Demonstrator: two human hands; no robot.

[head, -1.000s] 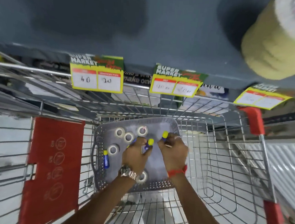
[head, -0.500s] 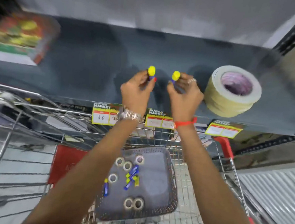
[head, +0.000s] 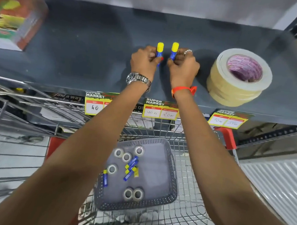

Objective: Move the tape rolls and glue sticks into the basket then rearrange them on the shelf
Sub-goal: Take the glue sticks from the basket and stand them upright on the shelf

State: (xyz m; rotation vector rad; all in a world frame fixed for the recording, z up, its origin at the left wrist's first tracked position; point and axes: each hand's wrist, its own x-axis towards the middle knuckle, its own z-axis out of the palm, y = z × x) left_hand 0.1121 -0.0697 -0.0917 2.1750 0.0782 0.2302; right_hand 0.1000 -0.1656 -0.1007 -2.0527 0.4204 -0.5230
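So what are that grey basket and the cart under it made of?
The basket looks like moulded plastic, matte grey: its walls are pierced with regular small holes. The cart seems to be shiny steel wire, a welded grid, with red corner pieces that are probably plastic.

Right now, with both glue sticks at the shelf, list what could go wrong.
1. The left hand and right hand each hold a slim glue stick upright and close together; released carelessly, one could tip the other.
2. The stacked masking tape rolls sit near the shelf edge; a withdrawing right arm might knock them.
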